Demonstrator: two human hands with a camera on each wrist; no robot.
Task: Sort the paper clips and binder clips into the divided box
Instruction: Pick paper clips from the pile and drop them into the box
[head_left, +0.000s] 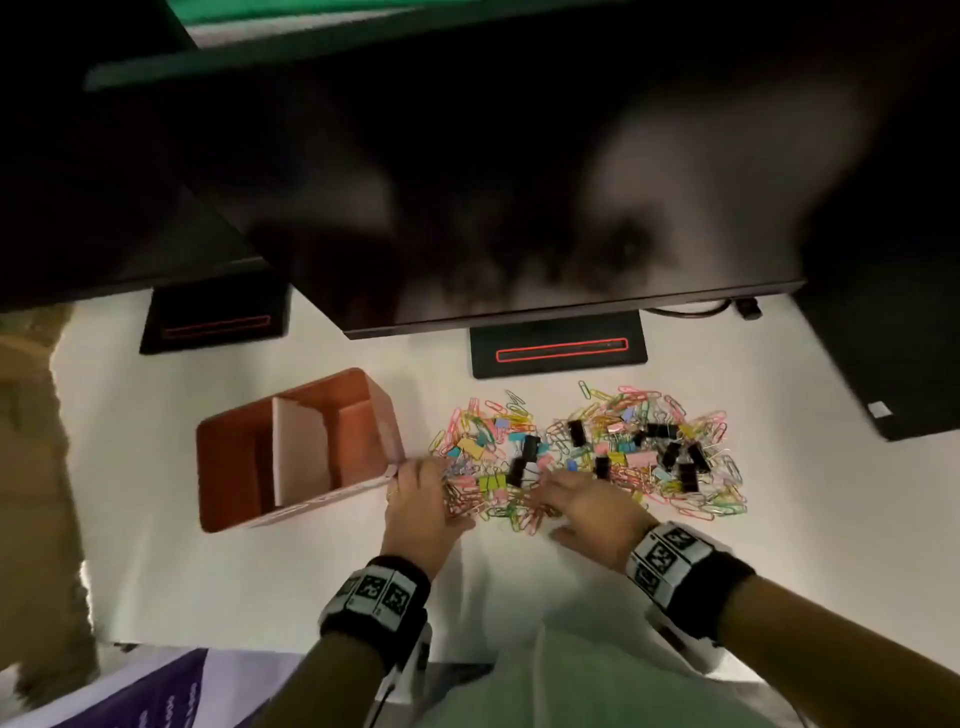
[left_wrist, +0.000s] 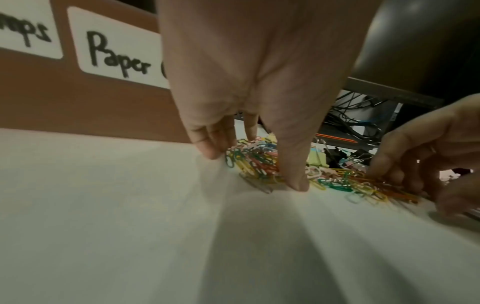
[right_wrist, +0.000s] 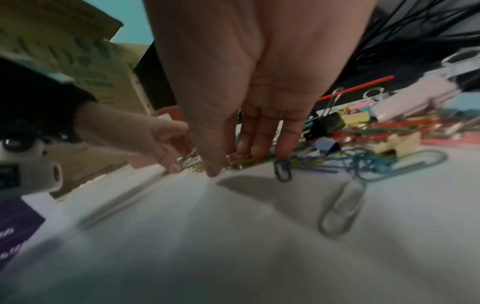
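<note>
Both hands, left (head_left: 422, 499) and right (head_left: 587, 512), curl into mixed colourful paper clips (head_left: 587, 457); brown divided plastic box (head_left: 228, 447) sits seemingly empty, sorting barely begun; firm grasp unclear.

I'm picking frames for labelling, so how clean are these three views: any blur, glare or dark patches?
Head view: the monitor fills the top, dark with smeared reflections; the clip pile and box are lit and fairly sharp. Left wrist view: left hand soft, its shadow fanning across the table. Right wrist view: heavy blur throughout, strongest at the edges; right hand soft.
</note>
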